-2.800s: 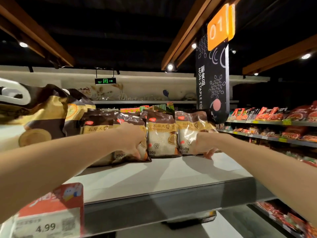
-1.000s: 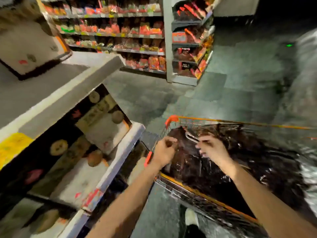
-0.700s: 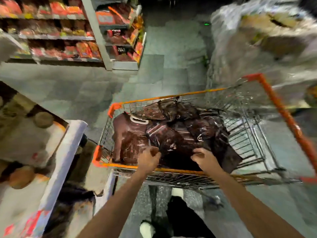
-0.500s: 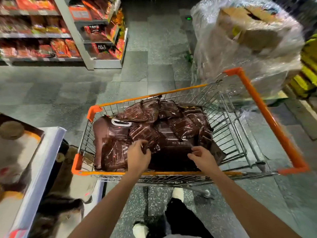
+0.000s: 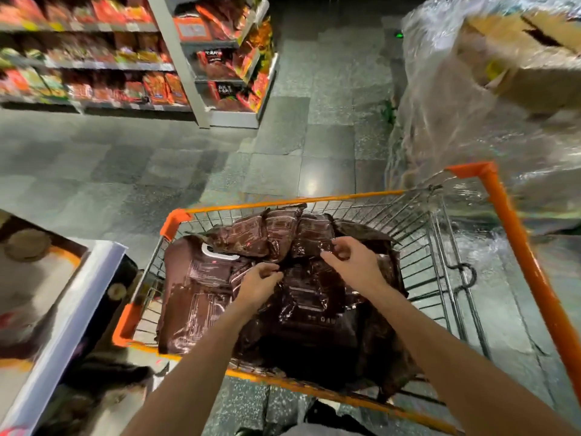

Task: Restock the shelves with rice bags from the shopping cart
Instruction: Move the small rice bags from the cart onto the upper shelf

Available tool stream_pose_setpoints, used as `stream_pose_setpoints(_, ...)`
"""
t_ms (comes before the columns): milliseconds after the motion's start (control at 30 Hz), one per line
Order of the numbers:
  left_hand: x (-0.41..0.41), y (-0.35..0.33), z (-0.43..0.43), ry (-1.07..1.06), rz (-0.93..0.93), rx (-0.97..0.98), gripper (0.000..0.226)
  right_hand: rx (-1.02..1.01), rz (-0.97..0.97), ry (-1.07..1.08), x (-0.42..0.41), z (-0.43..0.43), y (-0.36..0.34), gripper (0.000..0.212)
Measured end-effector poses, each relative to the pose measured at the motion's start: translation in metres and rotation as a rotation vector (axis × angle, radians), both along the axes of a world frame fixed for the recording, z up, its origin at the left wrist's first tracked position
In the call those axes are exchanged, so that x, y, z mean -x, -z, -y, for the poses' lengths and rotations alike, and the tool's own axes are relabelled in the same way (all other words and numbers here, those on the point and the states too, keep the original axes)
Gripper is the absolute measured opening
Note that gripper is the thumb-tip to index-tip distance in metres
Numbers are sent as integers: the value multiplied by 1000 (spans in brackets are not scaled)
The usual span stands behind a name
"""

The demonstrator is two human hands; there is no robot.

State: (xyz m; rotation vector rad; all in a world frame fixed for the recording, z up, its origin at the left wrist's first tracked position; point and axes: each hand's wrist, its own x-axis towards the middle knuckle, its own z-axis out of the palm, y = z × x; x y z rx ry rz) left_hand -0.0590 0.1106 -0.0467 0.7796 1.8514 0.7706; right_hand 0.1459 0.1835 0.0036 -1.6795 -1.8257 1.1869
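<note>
In shopping cart, glossy dark-brown rice bags; left hand, right hand fingers each pinching one.

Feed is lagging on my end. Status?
Left hand and right hand both gripping rice bags in the shopping cart. None lifted yet. Nothing over the pile in the way.

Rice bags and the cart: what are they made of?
The rice bags look like glossy dark-brown plastic film: they crinkle and catch shiny highlights. The shopping cart looks like bare silvery metal wire in a grid; its orange rim may be plastic or coated metal, I can't tell.
</note>
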Motion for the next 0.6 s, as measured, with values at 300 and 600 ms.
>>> stream_pose_setpoints(300, 49, -11, 27, -221, 39, 8, 8, -239, 332, -670, 73, -40, 28, 72)
stream_pose_setpoints(600, 98, -10, 22, -130, -101, -62, 6, -466, 532, -813, 115, -41, 51, 51)
